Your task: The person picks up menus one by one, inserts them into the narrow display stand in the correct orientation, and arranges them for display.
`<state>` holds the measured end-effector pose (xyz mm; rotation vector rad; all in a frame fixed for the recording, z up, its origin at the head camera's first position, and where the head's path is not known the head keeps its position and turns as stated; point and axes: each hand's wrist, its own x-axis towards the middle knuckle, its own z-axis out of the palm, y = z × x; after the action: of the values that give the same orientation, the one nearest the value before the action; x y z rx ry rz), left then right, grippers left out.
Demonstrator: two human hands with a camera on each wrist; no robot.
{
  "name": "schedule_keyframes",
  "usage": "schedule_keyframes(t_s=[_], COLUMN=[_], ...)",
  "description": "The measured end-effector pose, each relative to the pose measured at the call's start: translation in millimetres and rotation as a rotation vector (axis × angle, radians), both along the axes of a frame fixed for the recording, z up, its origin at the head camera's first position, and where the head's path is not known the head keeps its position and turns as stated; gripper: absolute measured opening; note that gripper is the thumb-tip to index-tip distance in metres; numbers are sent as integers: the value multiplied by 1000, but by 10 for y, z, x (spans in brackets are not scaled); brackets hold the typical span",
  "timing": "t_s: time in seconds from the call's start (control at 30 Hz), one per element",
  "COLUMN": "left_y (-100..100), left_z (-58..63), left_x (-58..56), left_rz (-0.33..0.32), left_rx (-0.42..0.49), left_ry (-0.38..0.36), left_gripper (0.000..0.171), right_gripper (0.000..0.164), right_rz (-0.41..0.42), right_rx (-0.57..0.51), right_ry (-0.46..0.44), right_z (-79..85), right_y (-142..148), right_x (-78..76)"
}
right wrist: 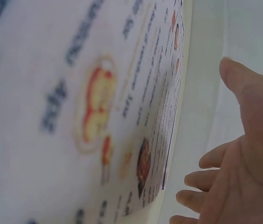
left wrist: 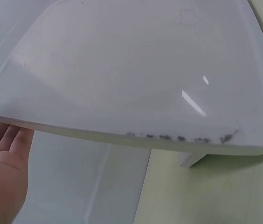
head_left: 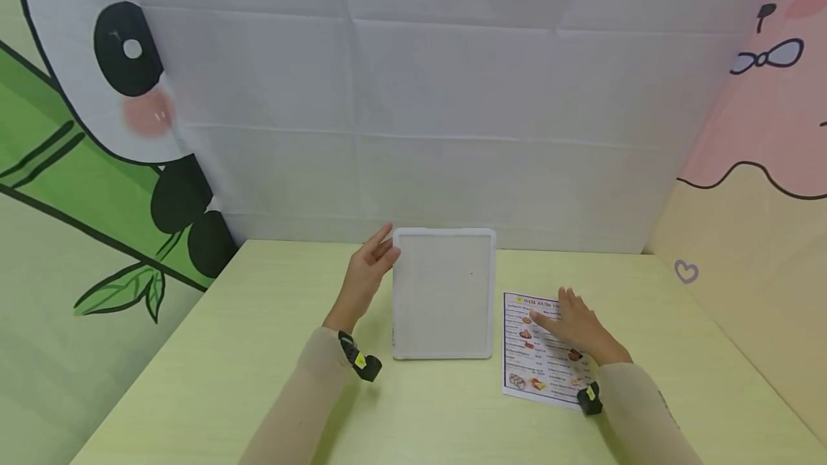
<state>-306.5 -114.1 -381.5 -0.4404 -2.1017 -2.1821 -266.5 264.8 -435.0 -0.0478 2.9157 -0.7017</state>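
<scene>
A white-framed board stands upright on the table, its blank face towards me. In the left wrist view, part of a stand leg shows under the board, and dark smudges mark its edge. My left hand is at the board's upper left edge, fingers fairly straight and fingertips right at the rim. To the right lies a printed dim sum menu with small food pictures. Spread over the menu's right part is my right hand, covering some of the print; its fingers are extended and grip nothing.
The pale wood-look table runs back to a white creased sheet. A panda-patterned cloth hangs at left, a pink and cream one at right. Each wrist wears a black strap with a small camera.
</scene>
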Motion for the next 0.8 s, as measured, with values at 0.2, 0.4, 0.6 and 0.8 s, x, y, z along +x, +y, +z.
schedule_keyframes(t_s=[0.2,0.4,0.6,0.8], left_y=[11,10,26,43], left_z=[28,3,10,4], left_x=[-10,-43,-47,-60], left_rz=[7,14,29,46], left_rx=[-34,-65,-70,-72], left_ry=[3,21,11,3], left_gripper=[56,57,57,56], right_gripper=[113,114,111,111], right_rz=[18,47,56,62], right_rx=[40,73,94,112], right_ry=[-19,-41,-54,-61], right_z=[-28,-29,14,25], right_y=[17,24,19,36], right_x=[-11,0,29,23])
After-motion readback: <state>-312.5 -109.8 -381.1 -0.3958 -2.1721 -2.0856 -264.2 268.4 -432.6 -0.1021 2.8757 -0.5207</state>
